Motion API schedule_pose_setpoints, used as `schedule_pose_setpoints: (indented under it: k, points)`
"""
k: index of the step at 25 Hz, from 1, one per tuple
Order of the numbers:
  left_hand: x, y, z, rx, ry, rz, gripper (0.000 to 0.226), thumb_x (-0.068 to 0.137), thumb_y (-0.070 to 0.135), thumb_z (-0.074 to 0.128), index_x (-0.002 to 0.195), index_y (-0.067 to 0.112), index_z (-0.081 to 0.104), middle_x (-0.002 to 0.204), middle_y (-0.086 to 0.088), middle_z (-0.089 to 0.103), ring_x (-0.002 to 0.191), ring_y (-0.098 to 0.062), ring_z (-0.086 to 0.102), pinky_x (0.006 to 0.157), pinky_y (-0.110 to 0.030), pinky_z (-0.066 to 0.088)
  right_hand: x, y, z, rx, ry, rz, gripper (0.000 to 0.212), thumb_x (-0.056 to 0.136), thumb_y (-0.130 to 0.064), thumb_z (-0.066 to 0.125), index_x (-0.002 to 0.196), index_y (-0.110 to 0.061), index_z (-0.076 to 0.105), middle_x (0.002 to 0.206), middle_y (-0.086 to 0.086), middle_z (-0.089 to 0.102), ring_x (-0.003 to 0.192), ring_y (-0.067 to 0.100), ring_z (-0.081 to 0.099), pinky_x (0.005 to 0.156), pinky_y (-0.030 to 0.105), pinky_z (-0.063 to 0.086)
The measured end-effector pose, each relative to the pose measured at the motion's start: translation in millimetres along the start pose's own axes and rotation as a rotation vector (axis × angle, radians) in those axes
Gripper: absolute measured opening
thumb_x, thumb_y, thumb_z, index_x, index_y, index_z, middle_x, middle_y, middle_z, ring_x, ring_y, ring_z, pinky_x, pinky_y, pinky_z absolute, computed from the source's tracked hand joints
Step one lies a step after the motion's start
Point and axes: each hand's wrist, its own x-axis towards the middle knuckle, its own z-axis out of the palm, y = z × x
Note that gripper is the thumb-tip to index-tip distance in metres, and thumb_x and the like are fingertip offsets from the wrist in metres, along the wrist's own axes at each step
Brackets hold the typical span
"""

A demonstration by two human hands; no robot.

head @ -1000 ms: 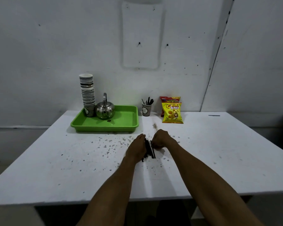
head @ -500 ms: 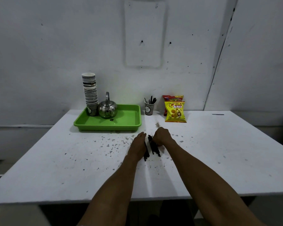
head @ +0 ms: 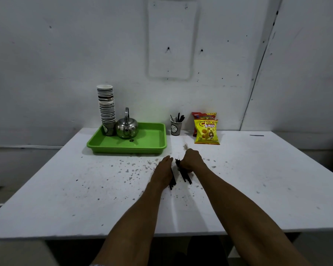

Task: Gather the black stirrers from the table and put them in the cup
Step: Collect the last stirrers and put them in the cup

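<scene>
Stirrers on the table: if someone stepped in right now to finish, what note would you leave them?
Left hand: flat, fingers straight, edge pressed against some stirrers; no grip on them.
Right hand: curled shut around a bundle, whose ends touch the table.
Cup: at the back, between the green tray and the snack bags, already holding a few stirrers.
Done: loose stirrers pushed together mid-table.
Left: join both lots in one grip, lift, drop them in the cup. One dark strip lies far right; it may be a stray stirrer.
</scene>
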Motion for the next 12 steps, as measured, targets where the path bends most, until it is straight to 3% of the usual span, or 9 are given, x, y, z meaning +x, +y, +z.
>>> schedule_pose_setpoints:
  k: [5,12]
  points:
    - [1.1,3.6,-1.2,-0.006,-0.012,0.021,0.059,0.096,0.009,0.048,0.148,-0.001,0.022,0.159,-0.02,0.02,0.149,-0.029,0.019,0.12,-0.031,0.011,-7.3,-11.9,2.1,-0.073,0.031,0.022,0.039,0.082,-0.016,0.064,0.119,-0.004,0.059,0.124,0.016,0.061,0.116,0.031,0.062,0.089,0.036,0.053]
    - [-2.3,7.6,-1.0,-0.013,0.046,0.046,0.057,0.094,0.005,0.05,0.145,-0.005,0.027,0.155,-0.025,0.027,0.147,-0.034,0.025,0.121,-0.037,0.018,-12.0,-20.5,8.5,-0.076,0.137,0.016,0.036,0.091,-0.026,0.056,0.121,-0.006,0.062,0.127,0.014,0.061,0.12,0.03,0.06,0.093,0.034,0.05]
